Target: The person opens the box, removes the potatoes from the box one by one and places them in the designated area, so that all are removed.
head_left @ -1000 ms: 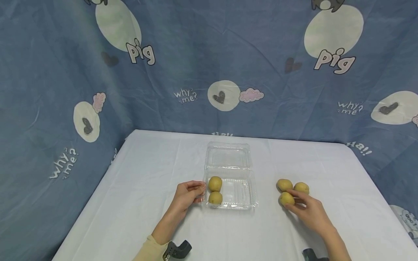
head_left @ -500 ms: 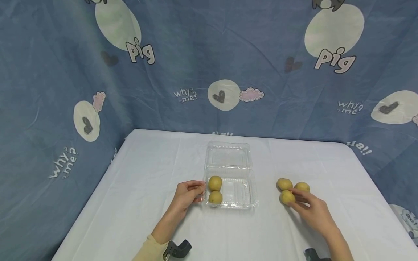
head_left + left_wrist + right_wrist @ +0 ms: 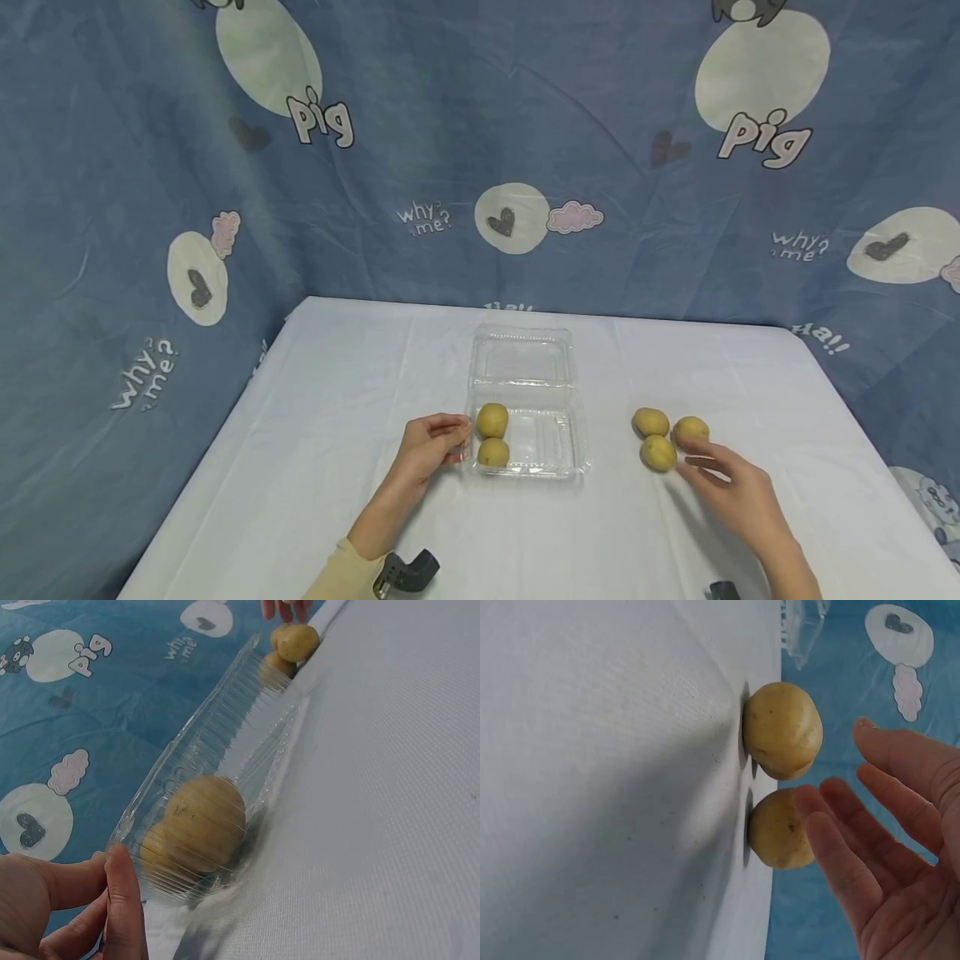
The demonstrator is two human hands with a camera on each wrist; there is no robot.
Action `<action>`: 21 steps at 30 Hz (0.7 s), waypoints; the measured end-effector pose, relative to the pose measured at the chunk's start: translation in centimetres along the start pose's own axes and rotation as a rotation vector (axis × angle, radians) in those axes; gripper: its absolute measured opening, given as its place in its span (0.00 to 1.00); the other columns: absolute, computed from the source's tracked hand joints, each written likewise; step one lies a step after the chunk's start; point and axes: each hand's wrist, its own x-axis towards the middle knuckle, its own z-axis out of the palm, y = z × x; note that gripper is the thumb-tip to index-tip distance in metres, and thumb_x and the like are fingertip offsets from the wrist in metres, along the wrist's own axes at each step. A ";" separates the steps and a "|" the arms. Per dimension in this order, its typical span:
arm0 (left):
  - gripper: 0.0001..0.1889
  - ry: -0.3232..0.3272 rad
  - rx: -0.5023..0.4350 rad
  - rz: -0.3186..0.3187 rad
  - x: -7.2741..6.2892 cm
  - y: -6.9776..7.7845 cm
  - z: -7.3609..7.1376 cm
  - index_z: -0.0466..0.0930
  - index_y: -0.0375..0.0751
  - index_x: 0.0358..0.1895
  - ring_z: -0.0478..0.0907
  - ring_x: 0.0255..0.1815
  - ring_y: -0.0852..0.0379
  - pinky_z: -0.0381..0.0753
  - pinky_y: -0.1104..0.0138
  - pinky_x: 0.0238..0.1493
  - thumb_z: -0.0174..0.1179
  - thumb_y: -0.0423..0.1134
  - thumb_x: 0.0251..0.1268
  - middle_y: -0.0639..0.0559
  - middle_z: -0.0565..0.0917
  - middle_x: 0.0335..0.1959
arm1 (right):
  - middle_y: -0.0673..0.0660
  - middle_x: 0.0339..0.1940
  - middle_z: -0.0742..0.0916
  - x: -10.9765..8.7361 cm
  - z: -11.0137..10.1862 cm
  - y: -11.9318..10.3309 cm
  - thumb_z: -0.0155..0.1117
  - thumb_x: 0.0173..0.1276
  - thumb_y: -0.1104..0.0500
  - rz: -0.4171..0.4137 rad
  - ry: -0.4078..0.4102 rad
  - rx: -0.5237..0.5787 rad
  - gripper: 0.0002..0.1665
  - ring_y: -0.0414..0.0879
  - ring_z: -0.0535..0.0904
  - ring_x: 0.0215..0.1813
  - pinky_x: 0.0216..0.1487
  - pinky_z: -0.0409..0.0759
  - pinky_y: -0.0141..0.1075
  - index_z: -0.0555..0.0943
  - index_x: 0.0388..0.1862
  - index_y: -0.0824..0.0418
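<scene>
With the left hand [image 3: 429,446], pinches the nearest wall of a clear plastic box [image 3: 551,437] between thumb and fingertips. Has two potatoes [image 3: 492,421] inside, just right of those fingers and set close together, and the box's lid [image 3: 522,358] laid open beyond them. With the right hand [image 3: 738,496], hovers above the white cloth [image 3: 570,542], thumb well apart from fingers. Has a front potato [image 3: 658,453] just left of the fingertips, a rear-left potato [image 3: 650,422] beyond it, and a right potato [image 3: 693,426] directly ahead, partly covered by a finger. Cannot tell contact there.
</scene>
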 end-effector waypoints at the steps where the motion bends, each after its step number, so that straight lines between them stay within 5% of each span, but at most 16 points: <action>1: 0.15 0.002 0.000 0.001 0.0 0.0 0.0 0.80 0.28 0.47 0.79 0.32 0.58 0.83 0.69 0.29 0.67 0.35 0.63 0.45 0.83 0.37 | 0.61 0.48 0.86 -0.1 0.0 0.0 0.73 0.62 0.63 0.001 0.007 -0.003 0.21 0.46 0.84 0.46 0.44 0.77 0.19 0.81 0.53 0.66; 7: 0.14 0.009 -0.003 0.006 0.2 -0.2 0.0 0.81 0.27 0.46 0.79 0.32 0.59 0.83 0.69 0.29 0.67 0.34 0.63 0.45 0.83 0.36 | 0.57 0.40 0.89 -0.6 0.1 -0.3 0.73 0.61 0.64 0.012 0.033 0.010 0.15 0.27 0.79 0.42 0.41 0.78 0.19 0.84 0.47 0.63; 21: 0.14 0.006 -0.001 0.006 0.2 -0.3 0.0 0.80 0.27 0.47 0.79 0.32 0.59 0.83 0.69 0.29 0.67 0.34 0.63 0.45 0.83 0.36 | 0.50 0.33 0.89 -1.1 1.1 -2.1 0.74 0.60 0.64 -0.035 0.022 0.076 0.10 0.32 0.83 0.37 0.36 0.82 0.25 0.86 0.41 0.59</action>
